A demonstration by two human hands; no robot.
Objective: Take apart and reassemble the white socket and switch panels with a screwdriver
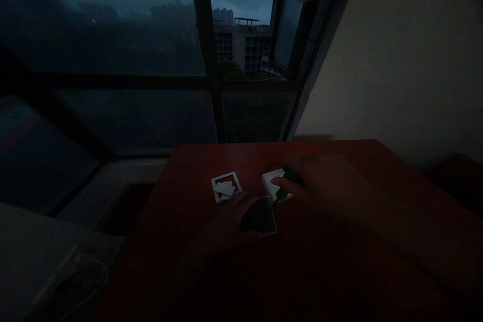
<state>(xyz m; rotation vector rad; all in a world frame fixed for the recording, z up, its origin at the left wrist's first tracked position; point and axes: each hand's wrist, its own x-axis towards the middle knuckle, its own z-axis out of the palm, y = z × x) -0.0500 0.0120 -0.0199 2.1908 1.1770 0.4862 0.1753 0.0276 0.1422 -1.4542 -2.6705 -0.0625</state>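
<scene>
My left hand [234, 214] is closed round a square, dark-faced piece with a white rim [260, 216], low over the table or resting on it; I cannot tell which. In my right hand [313, 176] is a screwdriver [286, 186] with a green handle, gripped between thumb and fingers. Its thin shaft points down and left, and the tip meets the right edge of the dark piece. Behind the screwdriver lies a white square wall socket [268, 183], partly covered by the hand. Left of it sits a white square frame [237, 179] with small white plates [224, 189] lying on it.
The reddish-brown table [196, 161] stretches under both hands. Beyond its far edge are dark-framed windows [132, 115], one pane standing ajar. A pale wall [396, 60] stands at the right. At lower left a white cable [101, 271] hangs. The light is very dim.
</scene>
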